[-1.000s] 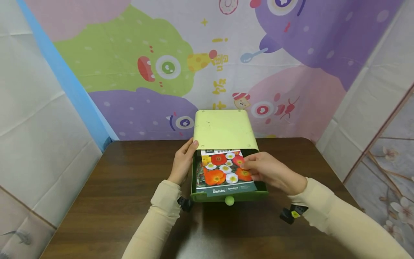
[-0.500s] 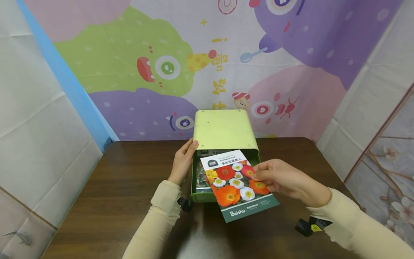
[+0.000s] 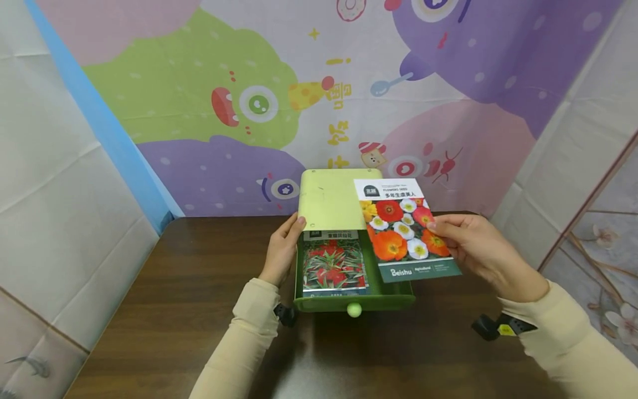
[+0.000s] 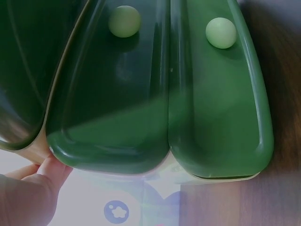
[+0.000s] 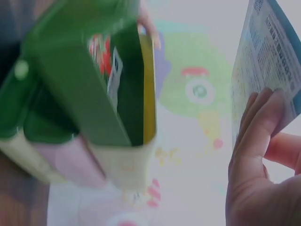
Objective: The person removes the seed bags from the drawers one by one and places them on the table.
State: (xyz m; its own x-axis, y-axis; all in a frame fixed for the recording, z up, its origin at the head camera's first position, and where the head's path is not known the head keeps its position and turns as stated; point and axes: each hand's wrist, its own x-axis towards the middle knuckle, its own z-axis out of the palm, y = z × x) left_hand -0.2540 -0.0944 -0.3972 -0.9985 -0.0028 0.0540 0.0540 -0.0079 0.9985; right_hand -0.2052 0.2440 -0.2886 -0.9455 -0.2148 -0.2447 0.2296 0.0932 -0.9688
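A seed packet (image 3: 406, 233) printed with orange, red and white poppies is pinched at its right edge by my right hand (image 3: 483, 249), held up over the right side of a small drawer cabinet (image 3: 329, 197). In the right wrist view the packet's text-covered back (image 5: 265, 52) faces the camera. My left hand (image 3: 280, 252) rests against the cabinet's left side, fingers straight, thumb by the front top edge. The green top drawer (image 3: 389, 303) is pulled out. Inside it, at the left, lies another seed packet (image 3: 333, 263) with red flowers.
Two closed green drawers with round pale knobs (image 4: 221, 33) sit below the pulled-out one. A brown wooden table (image 3: 209, 310) carries the cabinet. Behind it hangs a cartoon-printed cloth (image 3: 214, 166), with pale panels on both sides.
My right hand has drawn the poppy packet out of the drawer, first toward me, then up and to the right. The red-flower packet beneath is now uncovered. My left hand stays put.
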